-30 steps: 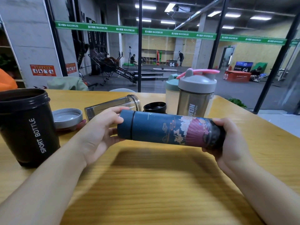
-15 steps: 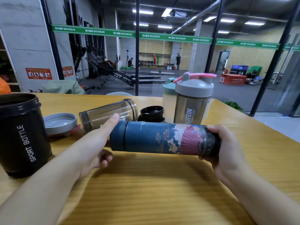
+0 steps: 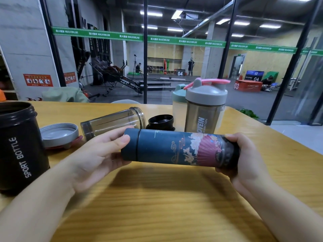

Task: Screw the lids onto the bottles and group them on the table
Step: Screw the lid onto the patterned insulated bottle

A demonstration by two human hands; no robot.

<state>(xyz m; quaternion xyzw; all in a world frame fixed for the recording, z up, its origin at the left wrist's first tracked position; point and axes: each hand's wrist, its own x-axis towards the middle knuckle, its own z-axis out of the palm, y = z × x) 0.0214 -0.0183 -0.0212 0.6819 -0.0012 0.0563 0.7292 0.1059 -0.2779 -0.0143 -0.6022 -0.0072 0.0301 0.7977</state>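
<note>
I hold a dark blue bottle with a pink fan print sideways above the table. My left hand grips its blue lid at the left end. My right hand grips the bottle's base at the right end. A black "SPORT BOTTLE" cup stands open at the far left. Beside it lies a grey lid, upside down. A clear bottle lies on its side without a lid, with a black lid next to it.
A grey-lidded shaker with a pink handle stands at the back, a pale bottle with a green lid just behind it. The wooden table ends at a glass wall with a gym beyond. The table's right edge runs diagonally.
My left hand, which had opened with a finger pointing along the lid half a second ago, grips the blue lid again. The bottle stays level between both hands.
</note>
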